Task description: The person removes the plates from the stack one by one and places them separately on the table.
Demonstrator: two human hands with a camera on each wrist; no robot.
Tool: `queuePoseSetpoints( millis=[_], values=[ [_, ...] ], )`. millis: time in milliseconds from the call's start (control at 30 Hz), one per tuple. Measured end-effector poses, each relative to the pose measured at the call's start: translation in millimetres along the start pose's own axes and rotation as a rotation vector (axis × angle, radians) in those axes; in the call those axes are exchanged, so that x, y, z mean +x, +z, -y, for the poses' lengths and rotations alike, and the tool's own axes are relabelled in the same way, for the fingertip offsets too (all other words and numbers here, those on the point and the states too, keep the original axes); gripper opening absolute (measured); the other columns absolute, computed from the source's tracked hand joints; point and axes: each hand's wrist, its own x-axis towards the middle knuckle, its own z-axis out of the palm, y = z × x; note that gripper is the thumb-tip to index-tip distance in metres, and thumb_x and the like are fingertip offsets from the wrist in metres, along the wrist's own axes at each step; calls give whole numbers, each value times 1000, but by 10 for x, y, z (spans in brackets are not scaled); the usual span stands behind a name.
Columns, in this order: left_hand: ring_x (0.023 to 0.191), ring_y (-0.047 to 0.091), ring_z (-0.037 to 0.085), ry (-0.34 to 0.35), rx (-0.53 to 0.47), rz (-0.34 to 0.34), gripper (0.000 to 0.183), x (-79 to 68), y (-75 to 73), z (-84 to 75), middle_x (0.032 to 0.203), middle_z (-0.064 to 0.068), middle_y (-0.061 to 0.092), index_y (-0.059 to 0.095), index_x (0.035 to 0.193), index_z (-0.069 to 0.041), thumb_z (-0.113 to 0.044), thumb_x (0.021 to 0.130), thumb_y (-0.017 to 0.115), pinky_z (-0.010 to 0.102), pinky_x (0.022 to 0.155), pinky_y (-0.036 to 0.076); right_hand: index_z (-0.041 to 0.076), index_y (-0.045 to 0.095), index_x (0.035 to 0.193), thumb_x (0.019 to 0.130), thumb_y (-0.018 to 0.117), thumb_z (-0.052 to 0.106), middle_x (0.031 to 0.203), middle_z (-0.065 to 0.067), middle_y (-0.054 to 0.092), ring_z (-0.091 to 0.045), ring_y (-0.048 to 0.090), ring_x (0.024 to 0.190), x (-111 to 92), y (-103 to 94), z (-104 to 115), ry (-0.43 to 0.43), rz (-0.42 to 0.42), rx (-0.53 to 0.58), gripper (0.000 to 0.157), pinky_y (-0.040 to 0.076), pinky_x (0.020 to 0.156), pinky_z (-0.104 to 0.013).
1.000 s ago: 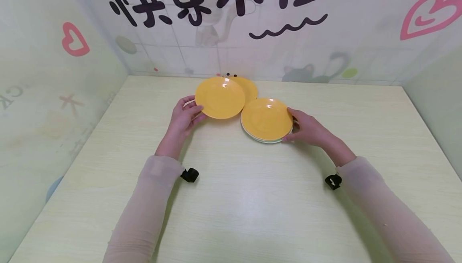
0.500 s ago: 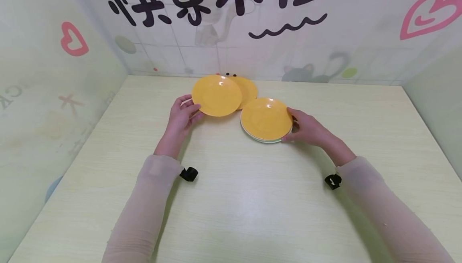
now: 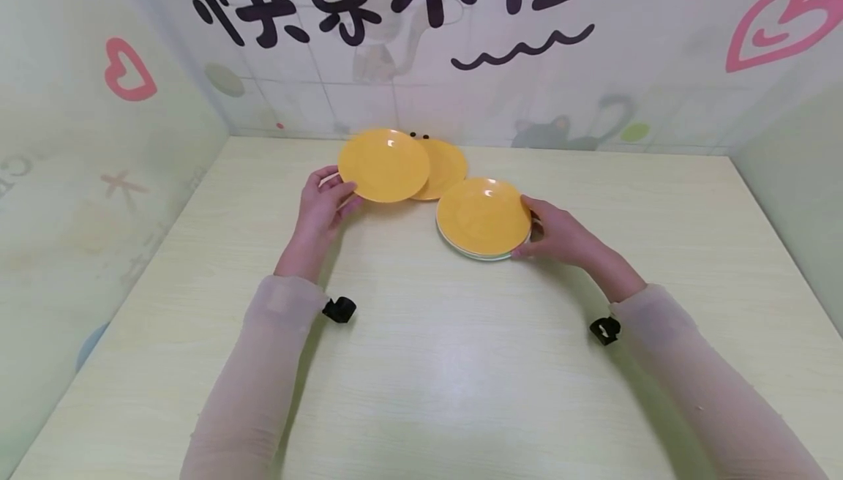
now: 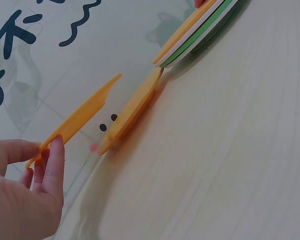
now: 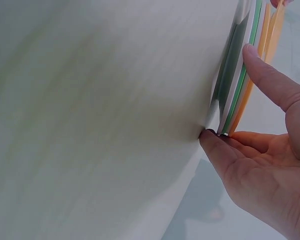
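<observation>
My left hand [image 3: 319, 205] pinches the left rim of a yellow plate [image 3: 384, 165], thumb on top and fingers underneath. In the left wrist view that plate [image 4: 85, 116] is tilted and clear of the table. Behind it, partly covered in the head view, another yellow plate [image 3: 449, 169] lies on the table by the back wall. To its right is a stack of plates [image 3: 484, 218] with a yellow one on top. My right hand [image 3: 560, 235] grips the right edge of this stack; the right wrist view shows white and green rims [image 5: 235, 97] under the yellow.
The pale wood-grain table [image 3: 454, 363] meets a printed back wall [image 3: 421, 92] just beyond the plates. Side walls [image 3: 79, 173] close in the left and right. A small black device [image 3: 340, 309] is strapped at each wrist.
My left hand has moved left and slightly back with the yellow plate, uncovering more of the plate behind it. The right hand and the stack have stayed in place.
</observation>
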Motion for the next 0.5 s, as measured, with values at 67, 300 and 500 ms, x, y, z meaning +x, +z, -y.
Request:
queuePoseSetpoints(
  millis=[67,300,500],
  values=[
    [93,64,12,3,-8,-9,44,3,-2,-14,111,-1,53,44,126,-17,6,93,62,21,75,62,-7,12,156,85,80,22,163,-26,20,-42,27,149,4,2,-3,-4,-1,1,102,28,123,-54],
    [93,63,13,14,-37,-31,43,22,-49,-32,111,-1,52,43,125,-16,5,93,61,20,74,62,-7,12,156,86,80,22,163,-26,20,-42,28,149,8,6,-9,-9,-1,1,102,29,123,-53],
    [87,66,12,21,-55,-68,42,49,-102,-16,113,1,53,44,123,-17,5,93,62,20,72,62,-7,13,156,86,80,22,163,-25,20,-41,28,149,5,8,-10,-6,-2,1,102,29,123,-53]
  ],
)
